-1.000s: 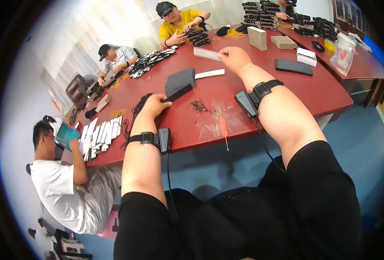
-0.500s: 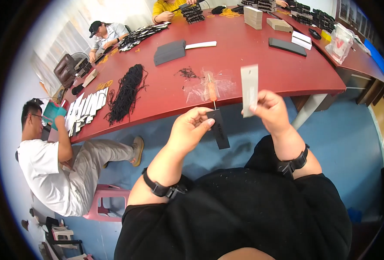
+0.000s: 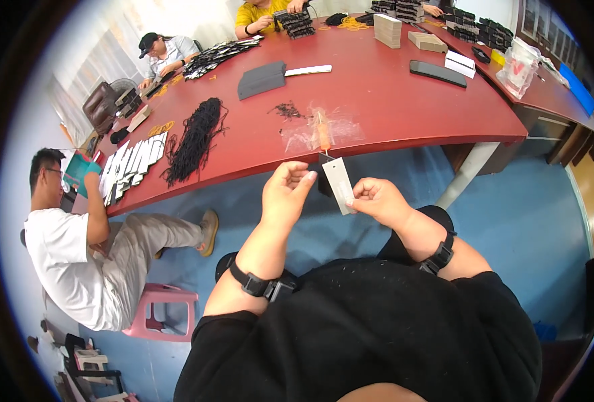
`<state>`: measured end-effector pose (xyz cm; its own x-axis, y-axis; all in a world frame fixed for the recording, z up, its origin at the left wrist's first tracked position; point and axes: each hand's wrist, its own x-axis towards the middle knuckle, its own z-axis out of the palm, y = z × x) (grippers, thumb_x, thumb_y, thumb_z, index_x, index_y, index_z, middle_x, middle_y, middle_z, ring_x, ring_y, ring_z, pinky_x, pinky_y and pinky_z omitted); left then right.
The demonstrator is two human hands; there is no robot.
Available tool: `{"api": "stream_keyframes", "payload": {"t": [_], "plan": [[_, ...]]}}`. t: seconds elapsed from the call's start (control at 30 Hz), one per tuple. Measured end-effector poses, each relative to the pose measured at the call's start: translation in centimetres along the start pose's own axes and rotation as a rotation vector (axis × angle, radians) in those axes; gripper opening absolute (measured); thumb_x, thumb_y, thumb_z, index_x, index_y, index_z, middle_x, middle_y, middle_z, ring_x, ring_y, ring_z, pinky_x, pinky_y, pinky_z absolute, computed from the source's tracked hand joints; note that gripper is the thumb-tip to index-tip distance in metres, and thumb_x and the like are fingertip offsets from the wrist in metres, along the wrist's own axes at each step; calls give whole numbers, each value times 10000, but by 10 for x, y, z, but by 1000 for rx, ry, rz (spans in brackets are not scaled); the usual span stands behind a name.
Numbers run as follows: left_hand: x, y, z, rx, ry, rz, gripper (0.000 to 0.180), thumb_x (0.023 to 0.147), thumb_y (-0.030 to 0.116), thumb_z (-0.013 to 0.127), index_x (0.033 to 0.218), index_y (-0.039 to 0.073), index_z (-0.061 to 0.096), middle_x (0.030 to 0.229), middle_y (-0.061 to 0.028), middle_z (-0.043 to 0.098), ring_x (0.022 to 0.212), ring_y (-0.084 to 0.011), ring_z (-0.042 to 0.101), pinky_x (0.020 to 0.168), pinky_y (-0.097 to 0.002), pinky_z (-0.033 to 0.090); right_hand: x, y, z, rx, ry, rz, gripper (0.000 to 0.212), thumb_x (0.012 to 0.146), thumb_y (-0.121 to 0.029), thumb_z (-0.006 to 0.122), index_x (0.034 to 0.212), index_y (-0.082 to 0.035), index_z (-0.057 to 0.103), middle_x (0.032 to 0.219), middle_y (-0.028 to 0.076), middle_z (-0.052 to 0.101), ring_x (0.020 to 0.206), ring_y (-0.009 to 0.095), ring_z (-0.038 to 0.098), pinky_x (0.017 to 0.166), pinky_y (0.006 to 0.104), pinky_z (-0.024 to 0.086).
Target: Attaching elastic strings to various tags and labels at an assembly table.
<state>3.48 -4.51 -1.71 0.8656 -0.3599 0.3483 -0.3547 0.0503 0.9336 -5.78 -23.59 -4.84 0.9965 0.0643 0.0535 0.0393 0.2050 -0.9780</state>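
Note:
In my right hand (image 3: 377,199) is a pale grey-white tag (image 3: 338,182), a narrow card with a small hole near its top, pinched between thumb and fingers at its lower edge. The tag's top is at the metal tip of an orange-handled awl-like tool (image 3: 323,137), which is taped at the table edge and points towards me. Behind the pale tag, a black tag (image 3: 324,186) shows only in part. My left hand (image 3: 286,191) is just left of the tags, thumb and fingertips bent, with nothing visible between them. Whether the tip passes through the hole is too small to tell.
A red table (image 3: 404,110) spans ahead, holding a bundle of black cords (image 3: 196,141), white tags (image 3: 136,164), a dark grey card stack (image 3: 262,80) and a black phone-like slab (image 3: 438,73). A person in white (image 3: 76,248) sits at left; others work at the far side.
My right hand has brought the pale tag down and left to the tool's tip, in front of the black tag. My left hand has let go of the black tag and shifted slightly left.

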Motion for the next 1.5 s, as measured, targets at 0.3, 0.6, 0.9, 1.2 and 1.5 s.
{"api": "stream_keyframes", "payload": {"t": [0.3,0.6,0.9,1.2,1.5], "plan": [[-22,3,-37,98,59,-27,109,828,67,660,912,20,608,790,11,595,694,-39,535,645,-182,446,4,16,11,43,25,-97,77,817,-24,640,857,-3,577,817,53,633,742,90,602,672,226,487],[-31,5,-38,37,28,-62,78,829,49,655,893,35,612,807,27,586,724,-38,523,658,-179,421,25,23,-1,-37,59,-120,103,833,-70,644,870,4,581,826,61,644,760,105,617,690,234,502],[-2,14,-134,1118,597,621,351,712,186,740,1021,79,613,1145,-119,524,1093,-293,450,930,-397,356,8,51,-37,-212,223,36,245,881,-187,597,1042,-3,591,934,90,644,805,158,632,681,253,486],[5,15,-199,1141,380,747,173,713,129,705,885,125,690,924,-18,616,902,-238,537,798,-355,430,-7,42,-53,-267,238,39,171,893,-162,565,951,-7,611,838,68,637,739,129,610,648,244,474],[-17,52,-156,1336,105,952,177,681,88,663,848,124,618,873,-15,582,840,-222,540,778,-385,418,-17,2,-18,-244,-21,-94,163,854,-140,619,938,0,628,874,84,638,796,158,607,744,278,484]]}}
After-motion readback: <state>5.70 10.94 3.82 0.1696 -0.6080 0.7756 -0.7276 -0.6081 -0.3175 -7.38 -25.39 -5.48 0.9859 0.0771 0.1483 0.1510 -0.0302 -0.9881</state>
